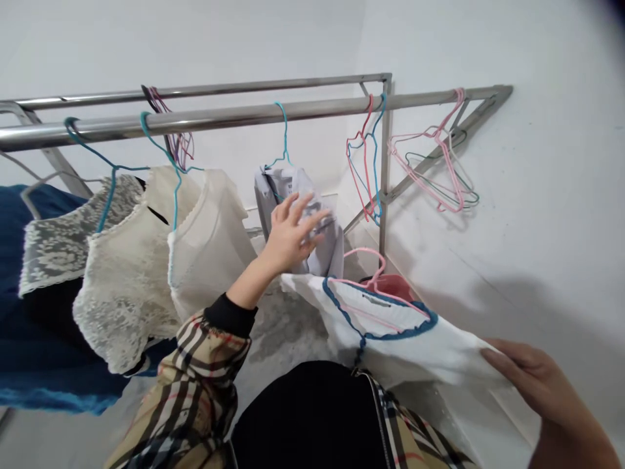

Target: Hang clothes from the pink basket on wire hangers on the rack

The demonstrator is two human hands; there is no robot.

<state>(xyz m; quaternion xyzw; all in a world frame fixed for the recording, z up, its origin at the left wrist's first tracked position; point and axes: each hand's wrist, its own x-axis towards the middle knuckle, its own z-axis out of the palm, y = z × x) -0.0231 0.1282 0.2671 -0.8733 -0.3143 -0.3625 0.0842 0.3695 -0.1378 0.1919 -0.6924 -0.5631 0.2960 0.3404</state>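
My left hand point(291, 233) is raised with its fingers spread, in front of a grey shirt point(334, 254) that hangs on a blue hanger point(285, 133). Whether the fingertips touch the shirt I cannot tell. At the right, my right hand point(541, 384) pinches the shoulder or sleeve of a white blouse point(400, 361) with blue neckline trim. Inside that blouse is a pink hanger point(377, 266), its hook off the rail and pointing up. The blouse spreads out in front of my body, its neckline tilted towards me.
A metal rail point(219, 118) crosses in front of me, with a second rail point(215, 91) behind. Lace-topped white blouses point(205, 241) and a blue garment point(19, 312) hang left. Bare red point(366, 156) and pink hangers point(449, 163) hang right. A red basin point(395, 286) sits low by the wall.
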